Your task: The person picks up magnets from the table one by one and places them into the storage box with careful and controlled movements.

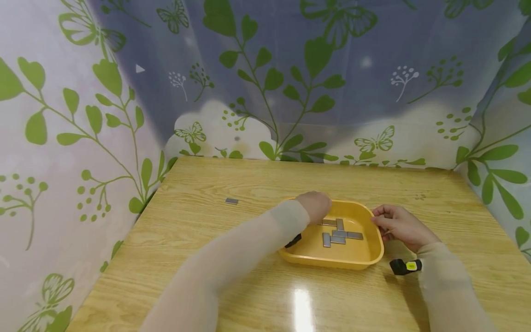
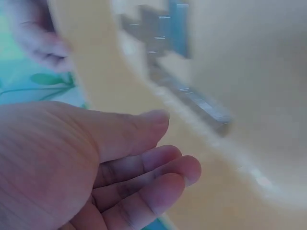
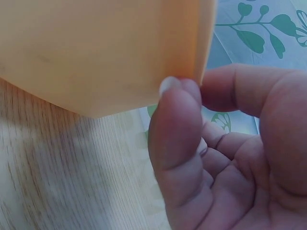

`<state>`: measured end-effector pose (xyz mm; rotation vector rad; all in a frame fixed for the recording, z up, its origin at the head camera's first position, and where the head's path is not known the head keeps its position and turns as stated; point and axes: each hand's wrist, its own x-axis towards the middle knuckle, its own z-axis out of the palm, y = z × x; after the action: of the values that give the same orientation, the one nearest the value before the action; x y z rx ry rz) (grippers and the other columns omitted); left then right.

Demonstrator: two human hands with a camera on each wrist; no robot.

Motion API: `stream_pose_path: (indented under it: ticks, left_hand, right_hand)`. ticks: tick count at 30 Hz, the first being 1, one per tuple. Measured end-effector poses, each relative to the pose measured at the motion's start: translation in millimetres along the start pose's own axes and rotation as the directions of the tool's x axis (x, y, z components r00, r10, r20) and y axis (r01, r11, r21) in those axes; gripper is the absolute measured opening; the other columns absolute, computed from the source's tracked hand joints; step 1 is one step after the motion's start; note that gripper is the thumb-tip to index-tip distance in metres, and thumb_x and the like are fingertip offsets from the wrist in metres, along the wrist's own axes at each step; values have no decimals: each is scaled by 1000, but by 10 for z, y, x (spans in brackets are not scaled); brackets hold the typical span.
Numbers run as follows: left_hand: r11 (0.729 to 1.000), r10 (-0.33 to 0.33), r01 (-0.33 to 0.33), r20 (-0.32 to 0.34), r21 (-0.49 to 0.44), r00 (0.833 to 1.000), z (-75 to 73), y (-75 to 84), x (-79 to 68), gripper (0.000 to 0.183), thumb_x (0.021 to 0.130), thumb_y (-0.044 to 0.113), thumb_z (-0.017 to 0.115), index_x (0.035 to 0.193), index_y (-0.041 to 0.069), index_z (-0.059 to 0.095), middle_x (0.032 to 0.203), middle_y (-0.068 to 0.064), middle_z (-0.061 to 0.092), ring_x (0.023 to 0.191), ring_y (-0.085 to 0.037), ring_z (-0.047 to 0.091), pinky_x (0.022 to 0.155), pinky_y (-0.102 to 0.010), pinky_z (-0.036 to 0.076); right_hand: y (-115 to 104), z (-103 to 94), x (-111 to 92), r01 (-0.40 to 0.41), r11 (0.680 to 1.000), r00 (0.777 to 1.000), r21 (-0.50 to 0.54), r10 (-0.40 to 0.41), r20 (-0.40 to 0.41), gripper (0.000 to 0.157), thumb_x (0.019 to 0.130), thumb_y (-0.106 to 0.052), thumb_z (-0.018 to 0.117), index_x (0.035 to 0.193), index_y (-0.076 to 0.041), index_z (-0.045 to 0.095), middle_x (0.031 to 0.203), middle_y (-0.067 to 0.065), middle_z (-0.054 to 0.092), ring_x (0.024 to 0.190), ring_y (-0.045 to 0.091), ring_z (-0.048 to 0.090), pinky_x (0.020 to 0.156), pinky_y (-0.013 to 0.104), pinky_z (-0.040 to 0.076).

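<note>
A yellow plastic tray [image 1: 327, 263] stands on the wooden table. Several small flat grey metal blocks [image 1: 339, 234] lie inside it, some touching in a stepped cluster. My left hand [image 1: 316, 206] is over the tray's far left part, its fingers hidden in the head view. In the left wrist view, the loosely bent fingers [image 2: 165, 194] and thumb stay apart with nothing between them; the blocks [image 2: 196, 103] there are blurred. On the right side, my right hand [image 1: 401, 226] pinches the tray's rim between thumb and forefinger, seen closely in the right wrist view.
A single grey block [image 1: 231, 201] lies on the table left of the tray. Some small faint marks or bits [image 1: 420, 197] show at the table's far right. Leaf-patterned cloth [image 1: 265, 83] hangs behind the table and at both sides.
</note>
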<state>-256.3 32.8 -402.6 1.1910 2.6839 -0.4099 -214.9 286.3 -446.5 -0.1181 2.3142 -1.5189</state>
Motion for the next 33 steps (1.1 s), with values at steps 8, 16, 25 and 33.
stream_pose_path:
  ticks: [8, 16, 25, 33]
  left_hand:
    - [995, -29, 24, -46, -93, 999, -263, -259, -198, 19, 94, 21, 64, 111, 14, 62, 105, 4, 62, 94, -10, 58, 80, -22, 48]
    - [982, -126, 114, -67, -150, 990, -196, -891, -517, 34, 93, 28, 66, 119, 7, 62, 119, -4, 63, 108, -19, 60, 92, -31, 48]
    - [927, -281, 270, -8, -259, 960, 202, -1629, -904, 41, 92, 28, 67, 123, 1, 61, 124, -12, 61, 113, -26, 59, 96, -38, 46]
    - [860, -361, 354, 51, -368, 931, 693, -1982, -1139, 50, 92, 31, 67, 131, 2, 57, 132, -14, 57, 119, -31, 54, 99, -44, 44]
  right_hand:
    - [-21, 2, -12, 6, 1000, 1000, 1, -6, 3, 35, 101, -17, 49, 121, 11, 42, 86, 11, 55, 69, 18, 54, 61, 32, 53]
    - [-20, 1, -5, -12, 1000, 1000, -17, 12, -12, 34, 101, -18, 50, 121, 9, 43, 88, 13, 55, 71, 19, 54, 63, 33, 54]
    - [-3, -5, 0, -9, 1000, 1000, -13, 9, -3, 36, 101, -18, 49, 123, 10, 42, 89, 13, 56, 72, 19, 55, 63, 34, 54]
    - [5, -12, 4, -10, 1000, 1000, -12, 10, 0, 37, 101, -18, 50, 123, 11, 42, 90, 13, 56, 72, 19, 55, 63, 34, 54]
